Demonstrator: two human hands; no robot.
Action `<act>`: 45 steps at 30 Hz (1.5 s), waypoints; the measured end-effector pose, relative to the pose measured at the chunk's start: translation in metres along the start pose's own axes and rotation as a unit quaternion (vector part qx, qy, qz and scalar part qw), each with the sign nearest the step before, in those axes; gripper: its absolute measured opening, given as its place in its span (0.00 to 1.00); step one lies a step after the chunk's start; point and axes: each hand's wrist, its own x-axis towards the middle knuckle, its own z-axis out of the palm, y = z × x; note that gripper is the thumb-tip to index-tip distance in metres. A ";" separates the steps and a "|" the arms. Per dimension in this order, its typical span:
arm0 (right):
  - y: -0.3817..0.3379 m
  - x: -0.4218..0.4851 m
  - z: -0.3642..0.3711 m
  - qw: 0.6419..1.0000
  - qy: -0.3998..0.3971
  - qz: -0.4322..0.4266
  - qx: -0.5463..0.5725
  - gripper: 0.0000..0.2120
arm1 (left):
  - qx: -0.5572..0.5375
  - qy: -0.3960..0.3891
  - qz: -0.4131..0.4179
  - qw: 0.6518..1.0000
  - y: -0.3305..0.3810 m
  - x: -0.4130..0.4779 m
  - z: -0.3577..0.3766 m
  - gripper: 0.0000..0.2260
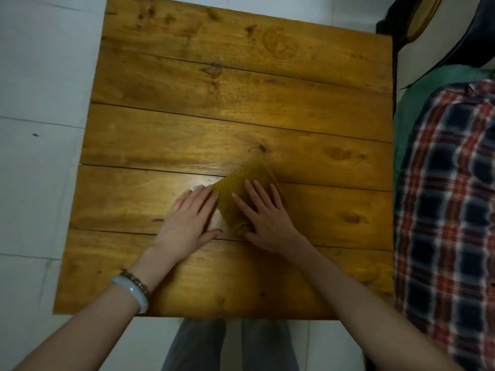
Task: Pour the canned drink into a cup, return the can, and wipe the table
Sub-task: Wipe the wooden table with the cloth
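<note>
A folded yellow-brown cloth point(235, 183) lies on the wooden plank table point(214, 103), a little right of its middle and toward the near side. My right hand point(267, 215) presses flat on the cloth's right part with fingers spread. My left hand point(190, 218) lies flat on the table against the cloth's left edge, fingertips touching it. A pale bangle and a bead bracelet sit on my left wrist. No can or cup is in view.
White tiled floor point(40, 76) surrounds the table on the left and far side. A plaid fabric point(444, 210) over green cloth lies close along the table's right edge. A dark object with a round frame point(423, 20) stands at the far right. My grey trouser legs show below the near edge.
</note>
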 end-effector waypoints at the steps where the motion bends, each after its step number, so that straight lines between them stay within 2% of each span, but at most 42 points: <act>1: -0.001 0.001 0.001 1.000 0.010 0.005 -0.013 0.38 | 0.008 -0.009 -0.034 0.999 -0.006 -0.004 -0.001 0.41; 3: -0.001 0.007 0.001 0.999 0.016 -0.002 -0.046 0.42 | 0.023 -0.017 -0.086 0.996 -0.016 -0.009 -0.002 0.46; 6: 0.002 0.014 0.005 0.996 -0.009 -0.029 -0.081 0.48 | 0.037 -0.036 -0.114 0.992 -0.023 -0.008 -0.001 0.47; 9: 0.006 0.014 0.010 0.997 0.013 -0.017 -0.074 0.39 | 0.037 -0.038 -0.115 0.992 -0.025 -0.006 0.006 0.47; 12: 0.013 0.021 0.006 0.996 0.043 0.035 -0.065 0.32 | 0.035 -0.037 -0.113 0.992 -0.025 -0.005 0.012 0.46; 16: 0.006 0.023 0.009 0.997 0.044 0.023 -0.065 0.34 | 0.034 -0.045 -0.115 0.992 -0.026 -0.005 0.015 0.46; 22: 0.004 0.022 0.007 0.998 0.027 0.019 -0.059 0.32 | 0.034 -0.063 -0.120 0.990 -0.025 -0.004 0.014 0.47; 27: 0.009 0.025 0.009 0.995 0.059 -0.017 -0.075 0.37 | 0.040 -0.068 -0.118 0.990 -0.025 -0.004 0.014 0.47; 32: 0.011 0.034 0.011 0.995 0.075 -0.019 -0.066 0.38 | 0.041 -0.068 -0.117 0.990 -0.025 -0.004 0.015 0.46; 37: 0.010 0.042 0.008 0.997 0.053 -0.023 -0.047 0.38 | 0.039 -0.071 -0.117 0.990 -0.023 -0.005 0.015 0.47; 40: 0.010 0.011 0.015 0.997 0.032 -0.050 -0.041 0.39 | 0.033 -0.074 -0.124 0.989 -0.022 -0.004 0.011 0.47; 42: 0.015 -0.018 0.017 0.996 0.024 -0.075 -0.041 0.37 | 0.020 -0.082 -0.122 0.989 -0.020 -0.002 0.007 0.47; 45: 0.029 -0.040 0.014 0.997 -0.007 -0.058 -0.044 0.34 | 0.001 -0.095 -0.126 0.987 -0.020 -0.005 0.006 0.49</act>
